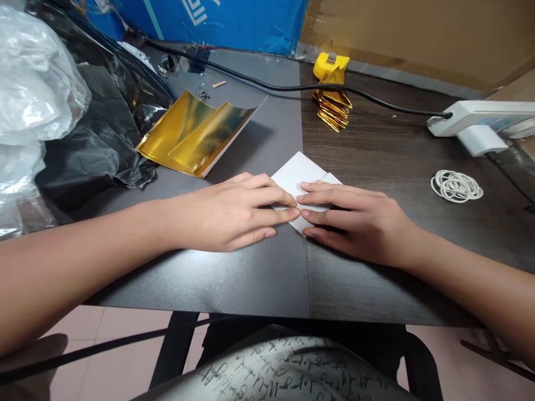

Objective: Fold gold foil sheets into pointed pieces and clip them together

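A sheet of white paper, with a fold edge showing at its upper right, lies flat on the dark table in front of me. My left hand rests on its left side, palm down with the fingers stretched out. From the other side, my right hand presses flat on the paper, its fingers extended too. The fingertips of both hands meet near the middle and cover part of the sheet. Curled sheets of gold foil paper lie beyond my left hand.
Folded gold pieces sit by a yellow tape measure at the back. A black cable runs to a white power strip. White rubber bands lie at right. Plastic bags crowd the left; boxes stand behind.
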### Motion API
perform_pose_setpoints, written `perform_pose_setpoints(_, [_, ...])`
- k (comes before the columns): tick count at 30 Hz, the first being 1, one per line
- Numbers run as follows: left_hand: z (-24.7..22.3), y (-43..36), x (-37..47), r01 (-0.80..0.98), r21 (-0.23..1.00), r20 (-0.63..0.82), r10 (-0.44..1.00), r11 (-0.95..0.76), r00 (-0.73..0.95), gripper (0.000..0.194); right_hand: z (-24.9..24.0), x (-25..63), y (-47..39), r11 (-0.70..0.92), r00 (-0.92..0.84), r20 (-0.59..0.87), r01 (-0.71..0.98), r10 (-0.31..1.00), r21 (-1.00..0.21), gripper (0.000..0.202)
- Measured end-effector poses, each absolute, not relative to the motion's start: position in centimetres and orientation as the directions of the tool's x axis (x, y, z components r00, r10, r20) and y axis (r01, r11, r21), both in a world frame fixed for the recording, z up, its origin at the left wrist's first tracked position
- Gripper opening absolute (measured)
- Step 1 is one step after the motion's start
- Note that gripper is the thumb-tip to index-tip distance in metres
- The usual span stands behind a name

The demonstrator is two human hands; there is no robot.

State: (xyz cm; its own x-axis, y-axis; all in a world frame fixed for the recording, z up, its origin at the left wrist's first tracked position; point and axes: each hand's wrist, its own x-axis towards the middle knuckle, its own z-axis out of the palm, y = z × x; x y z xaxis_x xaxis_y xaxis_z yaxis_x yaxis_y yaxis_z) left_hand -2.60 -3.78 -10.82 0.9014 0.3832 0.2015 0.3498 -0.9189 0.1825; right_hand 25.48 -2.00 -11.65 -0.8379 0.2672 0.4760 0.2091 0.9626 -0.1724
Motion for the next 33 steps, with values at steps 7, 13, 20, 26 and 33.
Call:
perform_pose_setpoints(7, [-10.7, -4.0, -2.5, 0.366, 0.169, 0.192, 0.395, -0.915, 0.898, 0.041, -11.7, 25.6, -2.1, 0.959, -0.84, 0.466, 0.219, 0.279, -0.18, 0.013])
perform_pose_setpoints(13, [-10.6, -4.1, -2.4, 0.378, 0.127, 0.179, 0.397, -0.917, 0.9, 0.04, -11.5, 25.5, -2.0, 0.964, -0.852, 0.453, 0.207, 0.262, -0.169, 0.014])
perform_pose_setpoints(20, [-10.2, -4.3, -2.3, 0.38, 0.146, 0.164, 0.401, -0.914, 0.901, 0.037, -11.2, 25.3, -2.0, 0.962, -0.856, 0.443, 0.209, 0.266, -0.173, 0.014])
perform_pose_setpoints(26, [-10.0, -4.5, -2.1, 0.388, 0.147, 0.18, 0.411, -0.91, 0.894, 0.036, -11.3, 25.6, -2.1, 0.96, -0.854, 0.439, 0.244, 0.279, -0.134, 0.027])
perform_pose_setpoints(33, [-9.7, -4.8, -1.8, 0.397, 0.174, 0.159, 0.423, -0.901, 0.892, 0.038, -10.8, 26.2, -2.0, 0.946, -0.873, 0.377, 0.322, 0.309, -0.031, 0.031])
